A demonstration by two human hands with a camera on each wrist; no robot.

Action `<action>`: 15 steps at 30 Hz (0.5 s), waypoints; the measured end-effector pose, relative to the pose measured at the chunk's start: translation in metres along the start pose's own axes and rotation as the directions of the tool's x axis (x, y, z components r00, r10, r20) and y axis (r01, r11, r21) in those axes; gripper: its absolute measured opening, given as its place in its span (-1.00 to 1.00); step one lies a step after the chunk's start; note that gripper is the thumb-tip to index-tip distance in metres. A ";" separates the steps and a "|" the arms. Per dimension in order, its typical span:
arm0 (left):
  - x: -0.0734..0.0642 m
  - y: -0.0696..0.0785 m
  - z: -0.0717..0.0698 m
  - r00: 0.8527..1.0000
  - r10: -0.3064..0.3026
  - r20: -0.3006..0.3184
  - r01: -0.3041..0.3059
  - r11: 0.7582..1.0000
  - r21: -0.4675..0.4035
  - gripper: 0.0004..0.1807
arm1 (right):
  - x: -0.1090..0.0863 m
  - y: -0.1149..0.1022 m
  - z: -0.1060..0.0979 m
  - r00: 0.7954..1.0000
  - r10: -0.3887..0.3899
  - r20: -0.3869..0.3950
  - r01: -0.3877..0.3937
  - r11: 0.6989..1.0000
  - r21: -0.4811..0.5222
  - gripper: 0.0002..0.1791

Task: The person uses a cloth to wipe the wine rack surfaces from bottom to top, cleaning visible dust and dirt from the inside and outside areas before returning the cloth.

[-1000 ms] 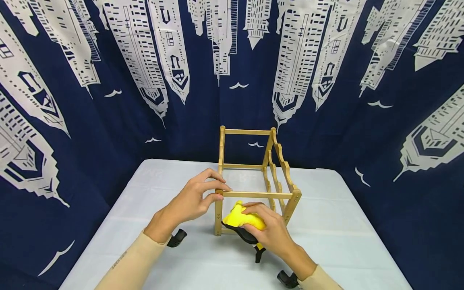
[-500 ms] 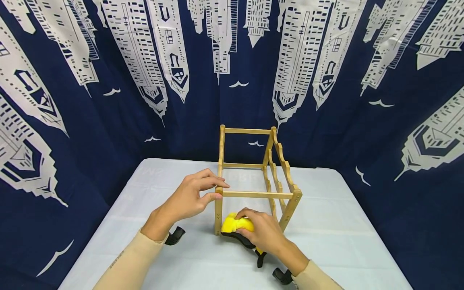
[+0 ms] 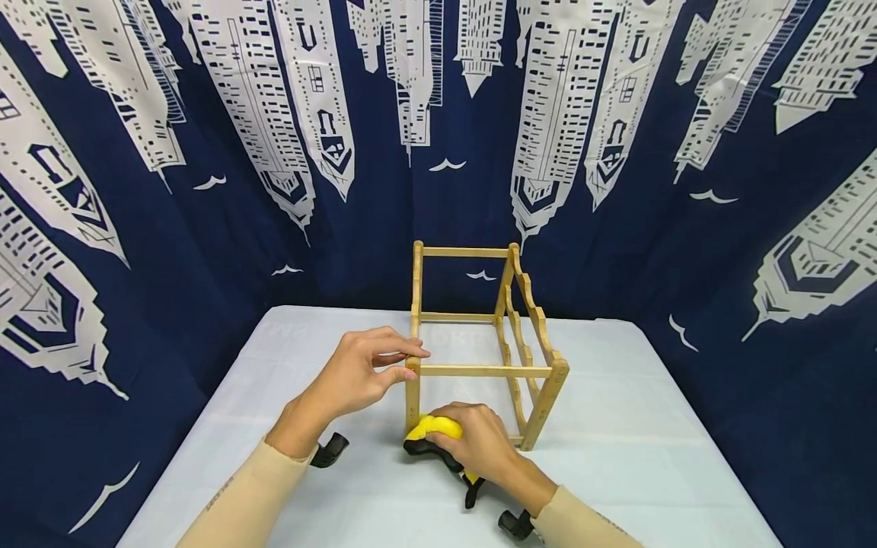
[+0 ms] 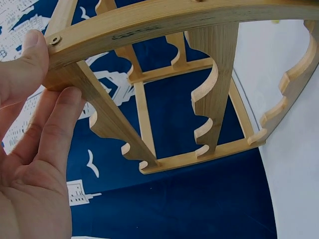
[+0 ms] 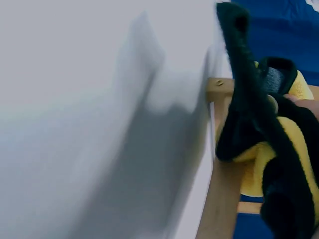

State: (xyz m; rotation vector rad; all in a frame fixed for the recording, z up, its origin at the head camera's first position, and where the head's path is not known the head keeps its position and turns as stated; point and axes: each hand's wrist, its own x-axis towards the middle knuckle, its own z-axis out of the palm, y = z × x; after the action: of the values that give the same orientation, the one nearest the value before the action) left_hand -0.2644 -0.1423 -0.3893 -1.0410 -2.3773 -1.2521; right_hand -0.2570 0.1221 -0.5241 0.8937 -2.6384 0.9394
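A wooden rack [image 3: 486,371] with scalloped rails stands upright on the table. My left hand [image 3: 359,373] pinches its near left top corner, the thumb on one side and fingers on the other, as the left wrist view shows up close. My right hand [image 3: 483,441] grips a bunched yellow-and-black cloth [image 3: 438,426] low at the rack's near left post. In the right wrist view the fuzzy yellow cloth [image 5: 253,181] overlaps the post, and its black strip dangles free. Most of my right hand is hidden there.
A white cloth covers the table [image 3: 308,510]. Behind it hangs a dark blue curtain [image 3: 384,251] printed with white buildings and birds. Black camera mounts [image 3: 330,450] show beside both wrists.
My right hand has moved down and to the left with the cloth, toward the foot of the near left post. The left hand keeps its hold on the rack's corner.
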 end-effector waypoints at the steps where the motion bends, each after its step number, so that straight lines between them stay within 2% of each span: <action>1: -0.001 0.000 0.000 1.000 -0.001 -0.005 0.001 1.000 -0.005 -0.63 | 0.000 -0.001 0.001 1.000 -0.011 -0.026 0.011 1.000 0.025 -0.72; 5: -0.003 -0.001 0.001 1.000 0.004 -0.020 -0.005 1.000 -0.015 -0.64 | 0.003 -0.006 -0.002 0.990 -0.048 -0.136 0.062 0.993 0.102 -0.70; 8: -0.004 -0.001 0.001 1.000 0.008 -0.021 -0.008 1.000 -0.021 -0.65 | 0.007 -0.014 -0.008 0.969 -0.032 -0.243 0.076 0.982 0.172 -0.69; 11: -0.003 -0.001 0.000 1.000 0.005 -0.021 -0.005 1.000 -0.022 -0.64 | 0.011 -0.026 -0.015 0.935 0.063 -0.348 0.041 0.958 0.284 -0.73; 15: -0.003 -0.002 0.001 0.999 0.017 -0.035 -0.016 1.000 0.013 -0.63 | 0.015 -0.039 -0.019 0.890 0.253 -0.379 -0.042 0.873 0.485 -0.82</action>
State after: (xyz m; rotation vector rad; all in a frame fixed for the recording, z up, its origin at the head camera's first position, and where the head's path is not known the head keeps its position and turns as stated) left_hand -0.2641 -0.1439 -0.3926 -1.0239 -2.3429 -1.2375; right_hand -0.2453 0.1033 -0.4838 0.4739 -2.1490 1.6478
